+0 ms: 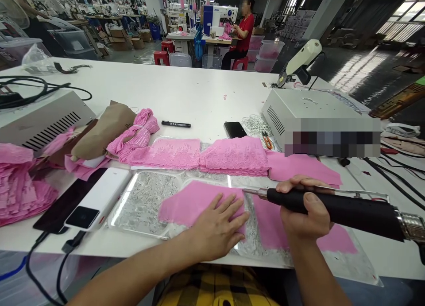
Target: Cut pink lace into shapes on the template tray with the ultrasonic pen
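Note:
My left hand (217, 226) lies flat with fingers spread on a pink fabric piece (189, 202) that rests on a clear plastic sheet (142, 204) at the table's near edge. My right hand (303, 208) is closed around the black handle of a heated cutting tool (348, 211). Its metal tip points left and meets the right edge of the fabric piece. A second pink fabric piece (335, 239) lies under and to the right of my right hand.
Stacks of pink lace (232, 155) lie behind the sheet, more (20, 186) at far left. A white power bank (96, 199), marker (175, 124), phone (235, 129), snips (267, 140) and two metal boxes (299, 109) (40, 120) sit around. A person in red sews far back.

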Demonstrator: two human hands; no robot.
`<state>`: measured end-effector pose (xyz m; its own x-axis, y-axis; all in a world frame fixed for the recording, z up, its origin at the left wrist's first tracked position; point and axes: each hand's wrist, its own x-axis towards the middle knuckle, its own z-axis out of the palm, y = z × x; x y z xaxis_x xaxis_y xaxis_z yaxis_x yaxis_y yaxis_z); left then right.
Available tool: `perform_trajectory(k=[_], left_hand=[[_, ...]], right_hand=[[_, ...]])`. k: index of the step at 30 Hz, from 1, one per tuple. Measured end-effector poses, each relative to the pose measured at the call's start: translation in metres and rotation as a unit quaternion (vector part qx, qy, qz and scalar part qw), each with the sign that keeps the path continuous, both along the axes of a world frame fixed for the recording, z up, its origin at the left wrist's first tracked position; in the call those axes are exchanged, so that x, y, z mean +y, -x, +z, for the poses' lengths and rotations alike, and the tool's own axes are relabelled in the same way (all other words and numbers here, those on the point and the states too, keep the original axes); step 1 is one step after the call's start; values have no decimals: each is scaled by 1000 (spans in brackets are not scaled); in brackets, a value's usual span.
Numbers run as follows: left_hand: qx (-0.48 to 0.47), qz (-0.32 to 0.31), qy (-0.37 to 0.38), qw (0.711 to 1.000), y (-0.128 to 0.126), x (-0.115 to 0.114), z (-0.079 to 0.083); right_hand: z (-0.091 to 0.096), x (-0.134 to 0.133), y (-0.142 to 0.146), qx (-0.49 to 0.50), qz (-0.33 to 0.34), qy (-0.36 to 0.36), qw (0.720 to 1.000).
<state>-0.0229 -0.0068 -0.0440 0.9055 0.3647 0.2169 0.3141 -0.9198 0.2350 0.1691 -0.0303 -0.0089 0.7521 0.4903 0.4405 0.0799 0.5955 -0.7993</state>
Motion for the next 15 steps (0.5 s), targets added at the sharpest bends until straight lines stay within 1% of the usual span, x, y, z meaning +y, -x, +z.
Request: perform_trajectory(k=[4,7,15], left_hand=[[-1,1,-2,1000,0,0,0],[-2,1,1,1000,0,0,1],[2,0,3,1000,0,1,0]], right_hand=[[1,-1,-5,17,-19,-4,1000],[2,-2,-6,19,-13,-8,1000],[-2,0,0,18,-3,3,1000]])
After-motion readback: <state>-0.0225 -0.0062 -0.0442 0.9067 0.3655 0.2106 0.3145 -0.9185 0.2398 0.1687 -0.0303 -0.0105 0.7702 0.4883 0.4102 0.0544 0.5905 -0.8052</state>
